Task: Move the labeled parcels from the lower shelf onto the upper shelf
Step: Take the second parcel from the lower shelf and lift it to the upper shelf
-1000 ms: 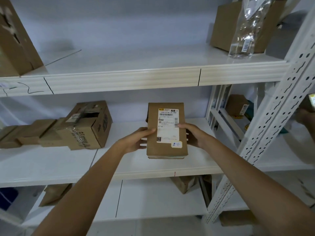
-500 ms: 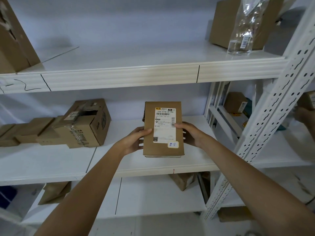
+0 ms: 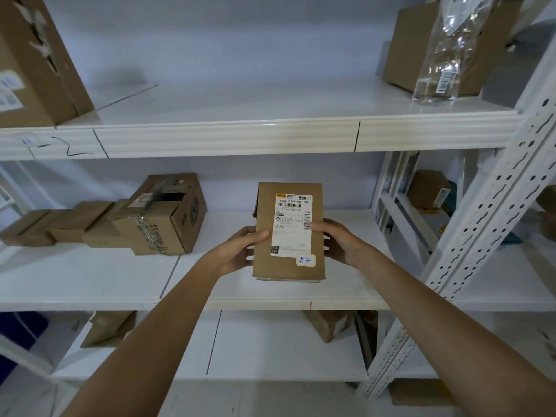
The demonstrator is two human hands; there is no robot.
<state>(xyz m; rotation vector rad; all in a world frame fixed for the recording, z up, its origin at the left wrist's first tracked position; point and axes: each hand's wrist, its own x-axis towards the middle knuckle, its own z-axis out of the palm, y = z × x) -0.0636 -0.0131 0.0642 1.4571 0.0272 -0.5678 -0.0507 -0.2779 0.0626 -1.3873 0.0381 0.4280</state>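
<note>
At the upper left of the frame a large cardboard box [image 3: 33, 64] stands on the upper shelf [image 3: 228, 136], and its white front edge carries some black pen marks. Below it, at the left of the frame, a row of small flat cartons [image 3: 51, 227] lies on the lower shelf [image 3: 90, 278], and just beside them, touching, there is a torn brown box [image 3: 165, 215] with tape and a hole in its top. In the centre of the frame the person holds the labeled parcel [image 3: 288, 231] upright with both hands, over the front part of the lower shelf and below the upper one. The left hand [image 3: 240, 251] is closed on the left side of the parcel, with the thumb on the front face and the fingers behind. The right hand [image 3: 337, 242] is closed on the right side in the same way, with the thumb touching the white shipping label [image 3: 293, 224]. A small handwritten sticker [image 3: 306, 260] is at the lower right corner of the parcel front. At the upper right of the frame a clear plastic bag [image 3: 445, 52] leans against a brown box [image 3: 427, 43] on the upper shelf. At the right a perforated white metal post [image 3: 493, 212] goes diagonally, and behind it another small box [image 3: 428, 189] is on a neighbouring shelf.
</note>
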